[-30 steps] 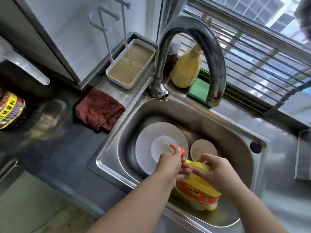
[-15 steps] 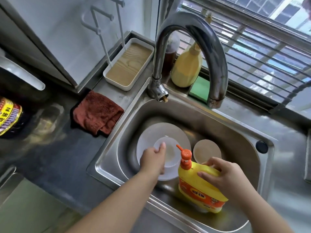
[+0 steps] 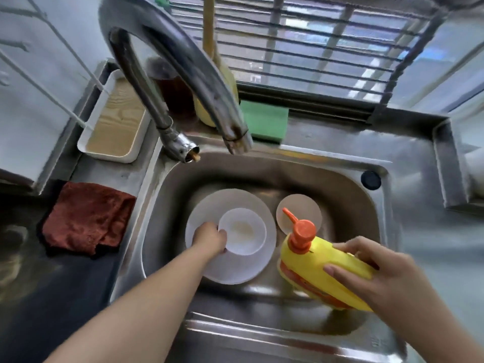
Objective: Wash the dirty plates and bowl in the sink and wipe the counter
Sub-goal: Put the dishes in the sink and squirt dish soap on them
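fingers, left hand (image 3: 209, 238): curled onto the rim of the bowl (image 3: 242, 231) at its 9 o'clock edge, gripping it.
fingers, right hand (image 3: 377, 268): wrapped round the yellow soap bottle (image 3: 322, 265), thumb along its near side.
location: bowl sits inside the large plate (image 3: 230, 268) on the sink (image 3: 340, 184) floor; small plate (image 3: 298, 213) lies at 2 o'clock from the bowl.
risk, slip: wet bowl rim held at one edge could likely slide and knock the plate beneath.
risk, spill: tilted bottle may drip soap outside the dishes.
orientation: bottle's long axis runs 10 to 4 o'clock; orange pump (image 3: 301, 231) points toward 10 o'clock, at the small plate.
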